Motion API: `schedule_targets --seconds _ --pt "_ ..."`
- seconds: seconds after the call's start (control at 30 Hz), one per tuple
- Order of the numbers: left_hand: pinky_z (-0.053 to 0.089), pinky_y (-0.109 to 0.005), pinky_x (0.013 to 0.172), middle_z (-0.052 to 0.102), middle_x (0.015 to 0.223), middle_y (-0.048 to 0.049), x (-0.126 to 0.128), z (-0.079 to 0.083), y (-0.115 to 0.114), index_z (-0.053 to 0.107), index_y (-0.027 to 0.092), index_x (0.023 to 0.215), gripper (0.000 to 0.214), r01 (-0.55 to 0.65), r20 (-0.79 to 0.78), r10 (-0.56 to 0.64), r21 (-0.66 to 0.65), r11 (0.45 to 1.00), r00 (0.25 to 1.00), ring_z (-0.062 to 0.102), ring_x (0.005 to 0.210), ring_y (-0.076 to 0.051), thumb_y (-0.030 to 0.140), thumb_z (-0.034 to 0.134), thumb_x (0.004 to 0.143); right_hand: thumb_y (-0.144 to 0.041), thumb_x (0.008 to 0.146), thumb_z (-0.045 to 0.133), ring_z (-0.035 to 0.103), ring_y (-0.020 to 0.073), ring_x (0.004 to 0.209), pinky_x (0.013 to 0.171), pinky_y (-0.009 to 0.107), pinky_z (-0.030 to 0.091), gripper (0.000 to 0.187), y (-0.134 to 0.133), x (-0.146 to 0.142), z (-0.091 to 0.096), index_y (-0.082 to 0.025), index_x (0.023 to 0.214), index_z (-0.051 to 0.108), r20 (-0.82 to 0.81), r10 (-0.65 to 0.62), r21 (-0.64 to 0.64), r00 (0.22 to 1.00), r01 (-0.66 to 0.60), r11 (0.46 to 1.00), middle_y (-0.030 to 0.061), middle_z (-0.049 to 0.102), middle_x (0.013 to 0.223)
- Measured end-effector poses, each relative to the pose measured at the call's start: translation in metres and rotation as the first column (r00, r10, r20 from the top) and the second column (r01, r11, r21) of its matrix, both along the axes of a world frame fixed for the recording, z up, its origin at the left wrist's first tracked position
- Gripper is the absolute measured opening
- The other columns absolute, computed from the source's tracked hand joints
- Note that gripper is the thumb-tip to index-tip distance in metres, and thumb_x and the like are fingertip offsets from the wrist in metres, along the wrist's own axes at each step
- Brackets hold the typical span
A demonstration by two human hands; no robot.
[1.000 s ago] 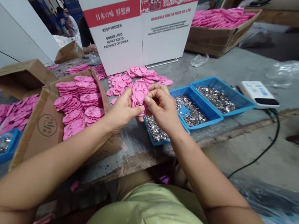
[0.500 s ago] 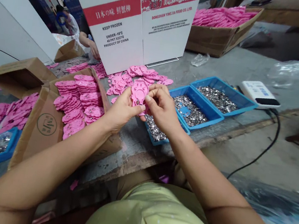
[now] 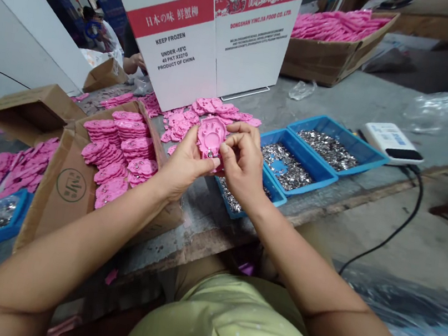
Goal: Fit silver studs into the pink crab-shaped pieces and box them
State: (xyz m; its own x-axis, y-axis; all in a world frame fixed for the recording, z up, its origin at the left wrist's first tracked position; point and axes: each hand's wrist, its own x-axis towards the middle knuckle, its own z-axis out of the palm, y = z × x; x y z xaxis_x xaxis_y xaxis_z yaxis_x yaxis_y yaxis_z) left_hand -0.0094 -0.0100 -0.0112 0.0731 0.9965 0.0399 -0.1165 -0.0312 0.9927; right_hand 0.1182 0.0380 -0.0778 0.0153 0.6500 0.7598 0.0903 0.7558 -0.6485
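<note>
A pink moulded plastic piece [image 3: 211, 131] with a round recess is held up in front of me, and a small metal part shows near its lower edge. My left hand [image 3: 191, 163] grips it from the left, with the thumb across its bottom. At the right edge, my right hand [image 3: 244, 162] has thumb and bent fingers closed on the same piece; whether a tiny part is also pinched there I cannot make out. Behind it lies a loose pile of similar pink pieces [image 3: 216, 108]. Under and beyond my right hand are blue trays [image 3: 297, 190] of small shiny metal parts.
An open cardboard box [image 3: 65, 183] with stacked pink pieces stands left. A white printed carton [image 3: 178, 80] rises behind the pile. Farther right are a white device [image 3: 390, 138] with a cable and another box [image 3: 315, 61] of pink pieces. A co-worker's hand [image 3: 134, 63] shows behind the carton.
The pink piece has tilted slightly, and my right fingers have shifted a little along its right edge. The co-worker's hand has moved up and left, partly behind the carton.
</note>
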Motion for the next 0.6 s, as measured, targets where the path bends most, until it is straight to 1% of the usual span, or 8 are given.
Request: schedule_targets --seconds 0.07,0.17,0.27,0.33,0.4,0.53,0.6 --pt "0.061 -0.027 0.083 0.065 0.139 -0.0086 0.0016 0.0023 -0.0019 0.054 0.025 0.123 0.070 0.003 0.014 -0.003 -0.010 1.000 1.000 0.065 0.127 -0.029 0.019 0.089 0.063 -0.026 0.098 0.059 0.059 0.0258 0.117 0.102 0.049 0.052 0.012 -0.0010 -0.0003 0.0002 -0.026 0.090 0.050 -0.011 -0.011 0.000 1.000 0.011 1.000 0.0089 0.062 0.117" --pt "0.061 -0.027 0.083 0.068 0.133 -0.0076 0.0030 0.0036 -0.0025 0.053 0.024 0.120 0.067 -0.007 0.010 0.008 -0.023 1.000 1.000 0.067 0.121 -0.026 0.017 0.086 0.062 -0.025 0.097 0.061 0.060 0.0264 0.118 0.104 0.049 0.052 0.015 -0.0013 -0.0003 0.0005 -0.026 0.087 0.050 -0.024 0.018 -0.045 1.000 -0.019 0.999 0.0082 0.063 0.117" --pt "0.060 -0.025 0.078 0.070 0.123 -0.0068 0.0032 0.0023 -0.0017 0.054 0.023 0.117 0.062 -0.016 -0.013 0.016 -0.021 1.000 1.000 0.069 0.114 -0.025 0.018 0.085 0.063 -0.024 0.093 0.064 0.061 0.0259 0.116 0.102 0.048 0.053 0.016 -0.0013 0.0015 0.0017 -0.026 0.083 0.051 -0.023 0.047 -0.109 0.999 -0.049 0.993 0.0075 0.065 0.116" --pt "0.059 -0.023 0.074 0.071 0.122 -0.0067 0.0031 0.0012 -0.0014 0.054 0.023 0.118 0.063 -0.022 -0.020 0.022 -0.005 1.000 1.000 0.070 0.108 -0.023 0.019 0.086 0.064 -0.023 0.090 0.065 0.062 0.0253 0.115 0.100 0.046 0.054 0.017 -0.0010 0.0027 0.0029 -0.026 0.081 0.051 -0.026 0.049 -0.128 0.998 -0.052 0.990 0.0072 0.067 0.115" --pt "0.059 -0.023 0.073 0.071 0.124 -0.0069 0.0028 0.0008 -0.0016 0.053 0.023 0.121 0.066 -0.023 -0.019 0.023 0.001 1.000 1.000 0.071 0.106 -0.022 0.020 0.087 0.065 -0.023 0.089 0.065 0.062 0.0248 0.115 0.099 0.045 0.054 0.017 -0.0003 0.0032 0.0038 -0.025 0.079 0.052 -0.043 0.050 -0.128 0.998 -0.055 0.990 0.0069 0.067 0.113" --pt "0.063 -0.030 0.081 0.071 0.126 -0.0059 0.0022 0.0040 -0.0028 0.053 0.024 0.123 0.069 0.001 0.010 -0.001 -0.030 1.000 1.000 0.071 0.111 -0.024 0.019 0.088 0.064 -0.027 0.089 0.068 0.064 0.0237 0.111 0.096 0.043 0.055 0.016 -0.0004 0.0016 0.0033 -0.025 0.079 0.056 -0.128 0.095 -0.148 0.987 -0.114 0.982 0.0063 0.069 0.111" --pt "0.065 -0.033 0.081 0.072 0.123 -0.0044 0.0017 0.0068 -0.0033 0.053 0.024 0.120 0.067 -0.004 0.022 0.006 -0.052 0.999 1.000 0.073 0.105 -0.022 0.018 0.087 0.063 -0.030 0.092 0.068 0.065 0.0227 0.111 0.097 0.043 0.056 0.015 -0.0029 0.0008 0.0024 -0.025 0.080 0.060 -0.177 0.128 -0.179 0.976 -0.160 0.971 0.0056 0.070 0.110"
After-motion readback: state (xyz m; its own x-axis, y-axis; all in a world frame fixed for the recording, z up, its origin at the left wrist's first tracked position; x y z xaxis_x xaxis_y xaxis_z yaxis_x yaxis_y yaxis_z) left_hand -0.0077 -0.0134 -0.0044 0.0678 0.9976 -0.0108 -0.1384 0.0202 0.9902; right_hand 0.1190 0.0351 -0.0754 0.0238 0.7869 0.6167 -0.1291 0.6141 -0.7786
